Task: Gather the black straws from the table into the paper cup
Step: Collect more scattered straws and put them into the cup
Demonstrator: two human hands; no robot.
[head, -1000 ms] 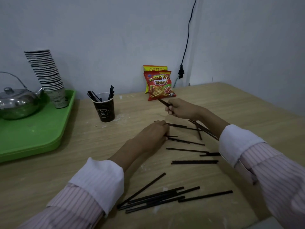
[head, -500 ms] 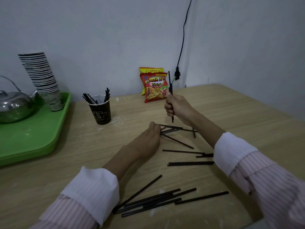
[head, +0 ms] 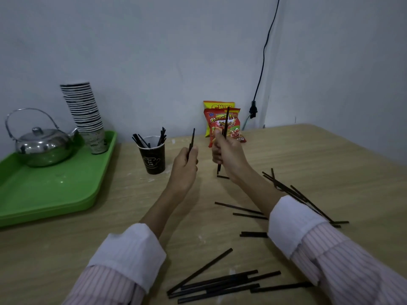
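A dark paper cup (head: 152, 158) stands on the wooden table (head: 308, 155) with several black straws sticking out of it. My left hand (head: 184, 165) is raised just right of the cup and grips one black straw (head: 192, 139) upright. Close beside it, my right hand (head: 228, 155) holds another black straw (head: 225, 126) upright, its lower end near the tabletop. Several loose black straws (head: 218, 285) lie at the near edge, and several more (head: 293, 192) lie under and beside my right forearm.
A green tray (head: 50, 190) at the left carries a metal kettle (head: 41, 146) and a tall stack of paper cups (head: 84, 111). Two snack bags (head: 222, 122) lean on the back wall. A black cable (head: 262, 69) hangs down to a plug.
My left hand has lifted off the table with a straw and risen toward the cup. My right hand still holds its straw upright. The view has shifted right, so everything sits further left.
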